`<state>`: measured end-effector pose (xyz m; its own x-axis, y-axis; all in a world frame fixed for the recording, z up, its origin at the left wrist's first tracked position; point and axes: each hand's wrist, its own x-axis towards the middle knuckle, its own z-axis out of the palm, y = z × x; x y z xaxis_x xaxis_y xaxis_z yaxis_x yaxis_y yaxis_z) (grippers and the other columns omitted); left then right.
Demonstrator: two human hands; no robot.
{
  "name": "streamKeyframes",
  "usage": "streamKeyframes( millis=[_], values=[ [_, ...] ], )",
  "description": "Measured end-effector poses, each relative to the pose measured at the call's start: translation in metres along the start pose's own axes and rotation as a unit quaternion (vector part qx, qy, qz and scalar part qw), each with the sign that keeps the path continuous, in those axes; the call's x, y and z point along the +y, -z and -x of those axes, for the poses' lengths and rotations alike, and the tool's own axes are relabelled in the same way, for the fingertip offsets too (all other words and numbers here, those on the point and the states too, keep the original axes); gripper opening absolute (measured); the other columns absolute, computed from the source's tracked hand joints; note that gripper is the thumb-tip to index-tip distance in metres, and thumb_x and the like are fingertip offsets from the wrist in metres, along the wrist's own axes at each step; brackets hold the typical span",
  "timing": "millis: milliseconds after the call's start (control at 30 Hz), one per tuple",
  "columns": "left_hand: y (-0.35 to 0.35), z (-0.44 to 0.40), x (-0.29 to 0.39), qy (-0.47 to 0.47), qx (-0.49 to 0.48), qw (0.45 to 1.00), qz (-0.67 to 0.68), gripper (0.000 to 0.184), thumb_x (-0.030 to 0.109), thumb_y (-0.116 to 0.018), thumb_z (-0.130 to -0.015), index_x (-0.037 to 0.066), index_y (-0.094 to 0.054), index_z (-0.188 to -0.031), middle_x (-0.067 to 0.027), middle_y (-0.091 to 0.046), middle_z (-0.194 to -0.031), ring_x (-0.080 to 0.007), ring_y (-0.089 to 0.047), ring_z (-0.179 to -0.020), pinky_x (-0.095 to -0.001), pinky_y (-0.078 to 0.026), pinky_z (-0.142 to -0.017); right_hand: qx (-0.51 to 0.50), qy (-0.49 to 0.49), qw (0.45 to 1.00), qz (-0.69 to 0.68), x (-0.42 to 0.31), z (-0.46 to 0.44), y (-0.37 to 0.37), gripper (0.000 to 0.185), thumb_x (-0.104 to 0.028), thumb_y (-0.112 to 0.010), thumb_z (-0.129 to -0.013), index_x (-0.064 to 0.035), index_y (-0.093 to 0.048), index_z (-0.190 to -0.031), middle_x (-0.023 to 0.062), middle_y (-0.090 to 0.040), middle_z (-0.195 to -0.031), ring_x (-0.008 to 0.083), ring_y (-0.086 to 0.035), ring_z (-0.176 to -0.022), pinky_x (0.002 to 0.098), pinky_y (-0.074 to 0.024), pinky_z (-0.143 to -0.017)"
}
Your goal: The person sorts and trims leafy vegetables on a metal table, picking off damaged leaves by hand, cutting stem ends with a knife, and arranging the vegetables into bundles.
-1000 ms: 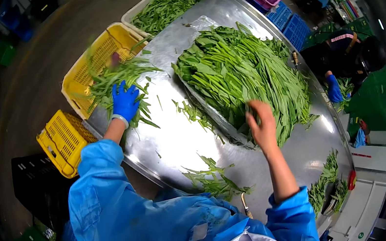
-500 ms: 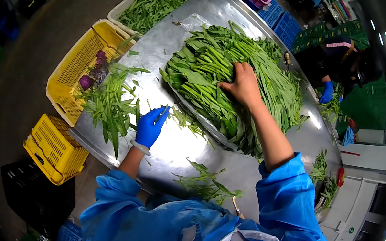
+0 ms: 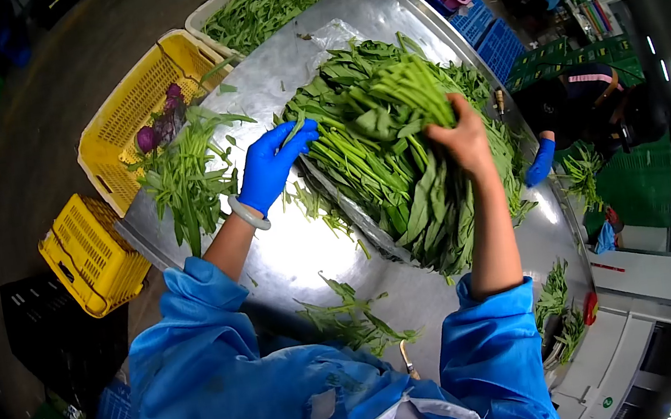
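Note:
A big heap of long-stemmed leafy greens [image 3: 372, 161], which look like water spinach, lies on a clear plastic sheet on the metal table [image 3: 299, 257]. My bare right hand [image 3: 462, 136] grips a bunch of these greens [image 3: 401, 93] by the stems, above the heap's right side; the bunch is smeared by motion. At the heap's left edge is my left hand [image 3: 273, 165], in a blue glove. Its fingers are pinched together on a thin greenish piece whose kind I cannot make out. Left of this hand lies a smaller pile of greens [image 3: 189, 174].
A yellow crate [image 3: 109, 125] holding purple vegetables stands at the table's left edge, near a white crate [image 3: 198, 23] of greens. Scraps [image 3: 354, 314] and a hooked tool [image 3: 408, 358] lie near my body. Across the table, a co-worker's gloved hand [image 3: 541, 162] is at the edge.
My right hand has lifted a bunch from the heap and moved right. My left hand has moved up and right to the heap's edge. The co-worker's hand has shifted left.

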<state>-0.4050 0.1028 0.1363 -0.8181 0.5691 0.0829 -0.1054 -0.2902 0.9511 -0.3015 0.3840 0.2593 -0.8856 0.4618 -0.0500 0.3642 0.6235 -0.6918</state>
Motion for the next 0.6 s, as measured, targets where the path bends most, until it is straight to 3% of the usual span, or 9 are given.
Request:
streamKeyframes(
  millis=[33,133,167,233,333,500,567,600],
  values=[
    [-0.004,-0.003,0.009,0.028,-0.003,1.000,0.014,0.029,0.015,-0.055,-0.096,0.001,-0.061,-0.121,-0.0077,-0.067,-0.111,-0.0131,-0.064,-0.095,-0.0265,-0.050,-0.081,-0.003,0.018,0.998,-0.065,0.005,-0.001,0.008,0.052,-0.012,-0.075,-0.068,0.0029,-0.055,-0.113,0.0139,-0.067,-0.097,0.0191,-0.063,-0.085,0.0300,-0.0504,-0.079],
    [-0.028,-0.013,0.029,0.088,-0.021,0.994,0.064,0.031,0.019,-0.053,-0.098,-0.001,-0.061,-0.120,-0.0090,-0.068,-0.106,-0.0137,-0.064,-0.087,-0.0272,-0.051,-0.079,-0.012,0.008,0.997,-0.078,0.004,0.003,0.015,0.051,-0.009,-0.074,-0.068,0.0043,-0.054,-0.113,0.0110,-0.066,-0.098,0.0170,-0.062,-0.086,0.0285,-0.0497,-0.080],
    [-0.042,-0.018,0.023,0.080,-0.016,0.994,0.075,0.029,0.016,-0.052,-0.097,-0.001,-0.061,-0.119,-0.0086,-0.069,-0.103,-0.0144,-0.064,-0.087,-0.0273,-0.051,-0.080,-0.011,0.014,0.995,-0.093,0.009,0.003,0.009,0.051,-0.009,-0.075,-0.068,0.0044,-0.054,-0.113,0.0102,-0.066,-0.099,0.0172,-0.062,-0.086,0.0282,-0.0493,-0.080],
    [-0.060,-0.028,0.008,-0.034,-0.020,0.998,-0.042,0.028,0.012,-0.055,-0.095,-0.001,-0.061,-0.119,-0.0077,-0.068,-0.107,-0.0157,-0.065,-0.092,-0.0271,-0.049,-0.084,-0.011,0.036,0.997,-0.062,0.005,0.002,0.004,0.052,-0.010,-0.075,-0.068,0.0045,-0.054,-0.114,0.0112,-0.066,-0.098,0.0176,-0.063,-0.086,0.0286,-0.0493,-0.081],
    [-0.066,-0.038,0.006,-0.035,-0.037,0.992,-0.114,0.027,0.009,-0.054,-0.095,-0.001,-0.061,-0.118,-0.0078,-0.068,-0.105,-0.0162,-0.065,-0.096,-0.0277,-0.050,-0.086,0.018,0.042,0.999,-0.026,0.010,0.001,-0.002,0.057,-0.011,-0.077,-0.067,0.0026,-0.053,-0.116,0.0156,-0.067,-0.098,0.0212,-0.065,-0.087,0.0309,-0.0501,-0.082],
    [-0.060,-0.037,-0.006,-0.008,0.028,0.999,0.037,0.023,0.008,-0.053,-0.095,-0.003,-0.063,-0.112,-0.0089,-0.068,-0.102,-0.0168,-0.066,-0.093,-0.0282,-0.051,-0.082,-0.082,-0.006,0.976,0.199,-0.016,0.009,-0.036,0.066,-0.017,-0.081,-0.065,-0.0026,-0.049,-0.121,0.0225,-0.066,-0.105,0.0364,-0.064,-0.097,0.0401,-0.0499,-0.086],
    [-0.055,-0.028,-0.004,-0.002,0.053,0.997,0.063,0.023,0.008,-0.053,-0.095,-0.004,-0.063,-0.111,-0.0094,-0.068,-0.101,-0.0166,-0.066,-0.092,-0.0282,-0.051,-0.081,-0.085,0.035,0.968,0.235,0.002,0.004,-0.048,0.066,-0.016,-0.081,-0.065,-0.0025,-0.050,-0.121,0.0225,-0.066,-0.105,0.0366,-0.063,-0.099,0.0397,-0.0496,-0.086],
    [-0.053,-0.021,0.002,0.006,0.063,0.996,0.067,0.022,0.008,-0.053,-0.095,-0.004,-0.064,-0.110,-0.0098,-0.068,-0.099,-0.0163,-0.065,-0.092,-0.0286,-0.051,-0.080,-0.083,0.018,0.981,0.174,-0.002,0.004,-0.041,0.065,-0.015,-0.081,-0.065,-0.0024,-0.050,-0.121,0.0226,-0.065,-0.107,0.0357,-0.063,-0.100,0.0396,-0.0495,-0.087]
  ],
)
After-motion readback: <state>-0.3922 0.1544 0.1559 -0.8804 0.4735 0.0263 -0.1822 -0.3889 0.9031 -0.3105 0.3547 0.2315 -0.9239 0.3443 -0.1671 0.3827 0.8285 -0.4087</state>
